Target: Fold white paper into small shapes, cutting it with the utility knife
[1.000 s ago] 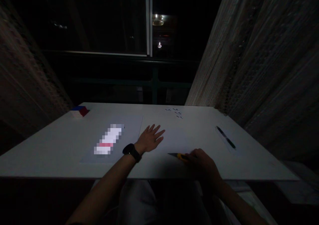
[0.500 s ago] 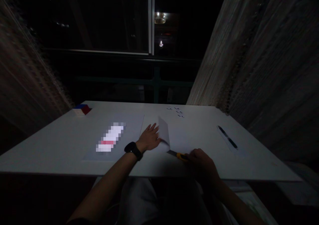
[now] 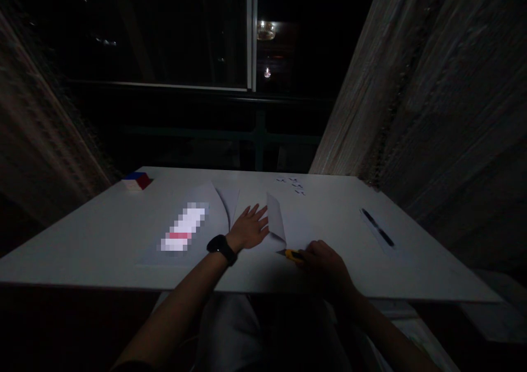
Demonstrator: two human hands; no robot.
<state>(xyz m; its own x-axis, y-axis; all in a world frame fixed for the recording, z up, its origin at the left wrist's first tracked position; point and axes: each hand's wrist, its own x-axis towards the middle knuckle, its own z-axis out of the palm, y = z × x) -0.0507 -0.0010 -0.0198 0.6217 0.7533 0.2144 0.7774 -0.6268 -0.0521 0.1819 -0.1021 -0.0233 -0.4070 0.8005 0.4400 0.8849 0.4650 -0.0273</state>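
Here, right hand (image 3: 326, 262) holds knife (image 3: 293, 255) near paper (image 3: 276, 219).

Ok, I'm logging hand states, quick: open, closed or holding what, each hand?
Left hand: open, palm down, gripping nothing.
Right hand: closed, holding a yellow-handled knife.

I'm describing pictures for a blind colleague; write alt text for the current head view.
The right hand holds a yellow cutter, blade pointing left, near a raised paper flap; the left hand, wearing a watch, is spread beside the flap. On the dim white table are a pen at right and a cube at far left.
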